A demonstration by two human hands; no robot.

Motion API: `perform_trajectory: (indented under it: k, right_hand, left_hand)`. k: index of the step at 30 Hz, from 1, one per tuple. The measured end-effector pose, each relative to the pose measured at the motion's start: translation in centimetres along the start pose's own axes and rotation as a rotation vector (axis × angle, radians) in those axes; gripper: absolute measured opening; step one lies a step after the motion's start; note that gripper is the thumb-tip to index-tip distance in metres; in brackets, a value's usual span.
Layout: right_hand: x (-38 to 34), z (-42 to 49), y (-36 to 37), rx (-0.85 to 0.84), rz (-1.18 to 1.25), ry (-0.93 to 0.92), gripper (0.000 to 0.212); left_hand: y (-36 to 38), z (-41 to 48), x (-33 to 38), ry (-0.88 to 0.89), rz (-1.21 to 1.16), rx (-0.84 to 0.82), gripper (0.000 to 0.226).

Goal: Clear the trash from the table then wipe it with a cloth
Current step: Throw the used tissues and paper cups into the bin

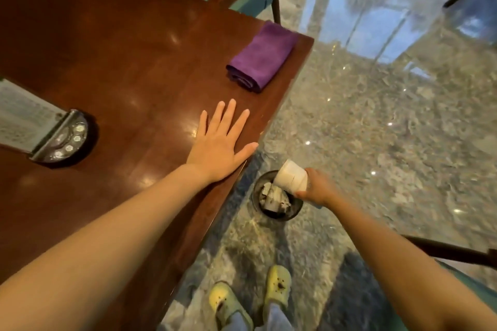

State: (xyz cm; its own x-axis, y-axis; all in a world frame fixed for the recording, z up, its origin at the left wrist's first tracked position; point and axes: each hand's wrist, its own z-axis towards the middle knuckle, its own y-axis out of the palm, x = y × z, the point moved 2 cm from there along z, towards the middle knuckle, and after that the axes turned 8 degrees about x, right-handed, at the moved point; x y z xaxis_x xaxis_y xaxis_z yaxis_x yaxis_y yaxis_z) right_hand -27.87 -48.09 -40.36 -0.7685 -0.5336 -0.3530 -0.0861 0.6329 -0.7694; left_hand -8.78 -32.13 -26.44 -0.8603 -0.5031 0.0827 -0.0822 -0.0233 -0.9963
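the left hand (219, 142) lies flat on the glossy dark-brown wooden table (107, 48), a little below the centre of the frame. its palm is down, the fingers are straight and spread, it grasps nothing, and the thumb reaches the table's right edge. the left forearm stretches in from the lower left corner.

the right hand (318, 188) is lower and to the right, beyond the table edge and above the grey marble floor (376, 129). its fingers are curled around a white paper cup (291, 176), which it holds tilted with the mouth down toward the left. the cup is over a round dark waste bin (256, 192) that stands on the floor just beside the table, with crumpled white paper trash (274, 196) inside.

a folded purple cloth (262, 58) rests on the table near its upper right corner, apart from both hands.

at the left edge there is a sign holder with a black half-round base (64, 140). its sheet has printed lines, but they are too blurred to read. no label can be seen on the cup.
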Motion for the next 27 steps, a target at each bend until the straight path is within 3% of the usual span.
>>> perform_trajectory:
  k: [7, 13, 20, 27]
  right_hand:
    - [0.9, 5.7, 10.6, -0.034, -0.101, 0.039, 0.078]
    - [2.0, 6.6, 13.4, -0.145, -0.079, 0.07, 0.069]
    - [1.5, 5.1, 10.7, -0.27, -0.139, 0.068, 0.067]
    - [-3.3, -0.1, 0.2, -0.477, -0.214, -0.055, 0.074]
  left_hand:
    - [0.3, -0.3, 0.1, 0.011, -0.008, 0.12, 0.073]
    - [0.3, -0.2, 0.1, 0.011, 0.002, 0.106, 0.074]
    - [0.3, -0.1, 0.0, 0.004, -0.017, 0.031, 0.078]
    - [-1.2, 0.6, 0.3, -0.029, -0.005, -0.215, 0.075]
